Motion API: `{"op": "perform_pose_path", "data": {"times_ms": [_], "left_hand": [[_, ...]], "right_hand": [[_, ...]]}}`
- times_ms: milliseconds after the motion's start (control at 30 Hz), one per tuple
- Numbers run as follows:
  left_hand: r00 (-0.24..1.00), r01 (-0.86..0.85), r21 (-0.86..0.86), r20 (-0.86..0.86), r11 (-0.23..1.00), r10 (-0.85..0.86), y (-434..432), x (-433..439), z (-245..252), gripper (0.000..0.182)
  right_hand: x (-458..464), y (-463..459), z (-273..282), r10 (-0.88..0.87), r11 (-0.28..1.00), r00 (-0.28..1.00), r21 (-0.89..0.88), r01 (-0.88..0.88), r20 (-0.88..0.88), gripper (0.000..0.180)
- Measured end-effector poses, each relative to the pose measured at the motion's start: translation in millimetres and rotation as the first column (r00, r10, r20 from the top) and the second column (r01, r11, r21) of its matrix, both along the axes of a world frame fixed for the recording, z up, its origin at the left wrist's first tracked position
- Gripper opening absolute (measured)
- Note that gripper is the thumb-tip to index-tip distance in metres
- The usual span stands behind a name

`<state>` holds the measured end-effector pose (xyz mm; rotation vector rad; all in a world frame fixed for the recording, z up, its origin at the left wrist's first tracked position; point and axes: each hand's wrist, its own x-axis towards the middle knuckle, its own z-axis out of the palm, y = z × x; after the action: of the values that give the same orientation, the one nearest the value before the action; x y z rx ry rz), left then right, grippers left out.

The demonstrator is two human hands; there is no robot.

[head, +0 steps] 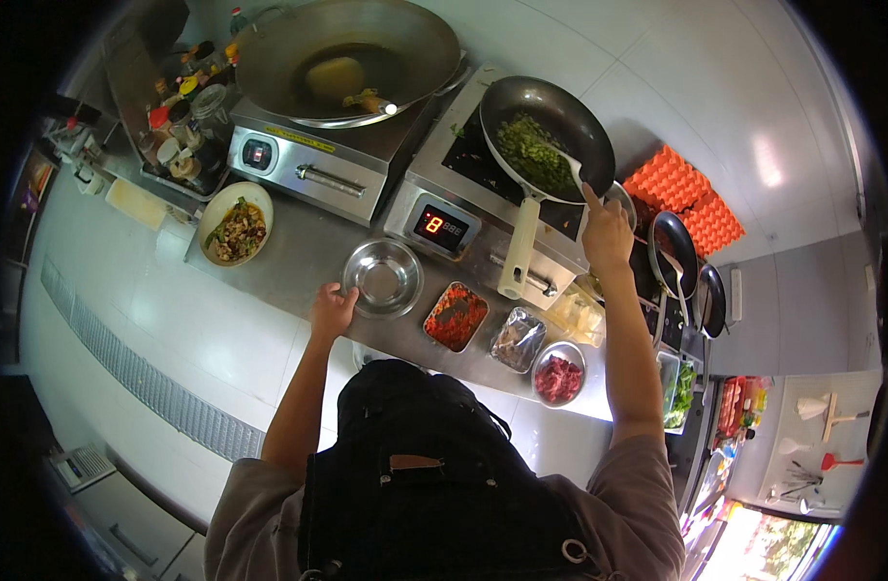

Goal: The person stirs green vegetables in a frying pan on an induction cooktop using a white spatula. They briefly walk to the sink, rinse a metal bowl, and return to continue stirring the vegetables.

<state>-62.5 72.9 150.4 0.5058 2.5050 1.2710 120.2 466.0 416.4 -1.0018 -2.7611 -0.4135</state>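
My right hand [608,231] grips the end of a white spatula [574,168], its index finger stretched along the handle. The spatula's far end rests among chopped green vegetables [532,151] in a dark frying pan [593,123]. This pan sits on an induction cooker [433,178] with a lit red display, and its pale handle [520,247] points towards me. With thumb and fingers, my left hand [334,311] touches the near left rim of a steel bowl [383,278], which looks empty. Right of the bowl lies a metal tray of chopped red peppers [455,317].
A large wok [429,43] stands on the left cooker. Beside it are a plate of cooked food [236,224] and seasoning jars [190,138]. A wrapped tray [519,339] and a bowl of raw meat [559,378] line the counter edge. More pans [673,254] stand right, near orange egg trays [669,181].
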Motion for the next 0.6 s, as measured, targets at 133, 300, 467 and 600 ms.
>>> {"op": "perform_pose_path", "data": {"times_ms": [133,300,467,600], "left_hand": [[1.000,-0.019,-0.116,0.006,0.993,0.020,12,-12,-14,0.040],[0.959,0.007,0.166,0.279,0.986,-0.054,5,-17,7,0.030],[0.989,0.037,0.399,0.115,0.916,-0.089,-7,-21,59,0.024],[0.965,-0.030,0.428,0.247,0.903,-0.086,-25,-18,128,0.021]], "right_hand": [[12,-14,3,-0.016,0.998,0.999,-0.066,0.013,-0.037,0.047],[23,-27,9,-0.045,0.982,0.987,-0.191,0.015,-0.157,0.046],[28,-32,4,-0.033,0.984,0.961,-0.180,-0.017,-0.273,0.042],[35,-36,0,-0.039,0.985,0.926,-0.172,-0.029,-0.376,0.042]]}}
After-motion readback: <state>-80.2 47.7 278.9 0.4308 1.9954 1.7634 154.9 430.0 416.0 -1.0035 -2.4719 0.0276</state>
